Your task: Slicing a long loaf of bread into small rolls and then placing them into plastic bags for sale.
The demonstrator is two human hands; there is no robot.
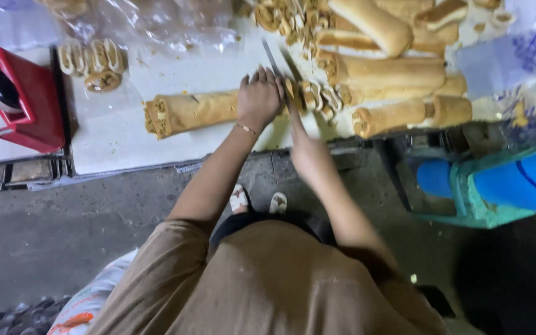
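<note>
My left hand (260,96) presses down on the cut end of a long tan filled pastry roll (187,111) that lies across the white table (119,146). My right hand (305,146) grips a knife handle; the long knife blade (274,59) runs away from me just right of my left hand's fingers. Several cut slices (314,96) lean together right of the blade. A thin bracelet is on my left wrist.
Uncut rolls (392,71) are stacked at the right, with a heap of slices (286,18) beyond them. More slices (91,59) lie at the left near a red tape dispenser (17,99). Clear plastic bags (150,22) sit at the back. A blue and green object (497,183) stands at the right.
</note>
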